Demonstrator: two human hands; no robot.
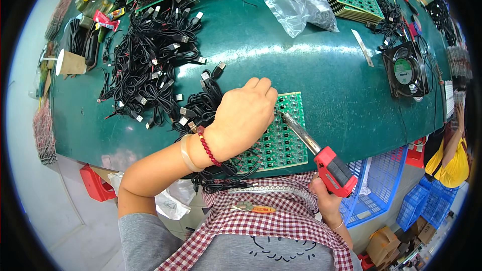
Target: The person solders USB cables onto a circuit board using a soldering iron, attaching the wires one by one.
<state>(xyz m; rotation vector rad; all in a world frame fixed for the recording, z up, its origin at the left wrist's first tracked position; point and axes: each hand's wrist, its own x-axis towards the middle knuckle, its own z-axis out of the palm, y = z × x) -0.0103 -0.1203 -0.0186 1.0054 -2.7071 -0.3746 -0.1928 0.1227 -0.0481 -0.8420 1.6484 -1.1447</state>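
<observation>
In the head view, the only one: left hand [245, 114] over the upper left part of a green circuit board [290, 153], with fingers bent and bunched together; fingertips turned away and hidden, so cannot tell whether pinching a wire or nothing; right hand [327, 203] wrapped around the lower end of the handle of a red-and-black soldering iron [327, 160]; metal tip directed up and to the left, at the board or just above, very near the left fingers, with contact not certain from this angle; board lying on the green table [346, 105], by the edge nearest to the body; just beside the left wrist, a small bunch of black cables [203, 103]; near the board's lower left corner, some black leads [225, 184]; farther left, a larger cable heap [150, 65]; to the right, a black fan [403, 70]; supposing a hot iron, main risk perhaps a burn to the left fingers, from only a small slip to the left; possible also, a shift of the board, from a tug of the leads by the left forearm, and heat then at a wrong joint.
</observation>
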